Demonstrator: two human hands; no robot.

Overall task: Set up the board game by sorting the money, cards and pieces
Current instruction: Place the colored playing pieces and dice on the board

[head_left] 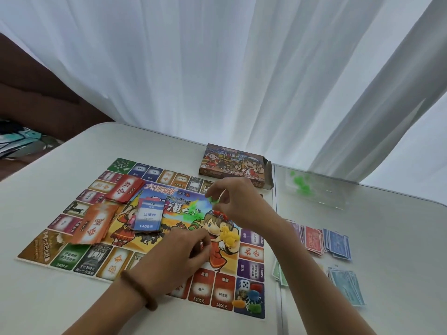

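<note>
Above the colourful printed game board [60,258], your right hand [235,204] pinches small green plastic pieces [213,199] for sorting; whether your left hand [177,253] holds anything, I cannot tell.

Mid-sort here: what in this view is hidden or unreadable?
Head view:
- Left hand: the back of the hand hides whether its curled fingers hold anything.
- Green piece pinched by right hand: blurred, count unclear.
- Blue money stack: blurred, values unreadable.
- Green money stack: partly behind the right forearm.
- Clear container of green bits: blurred, bag or box unclear.
</note>
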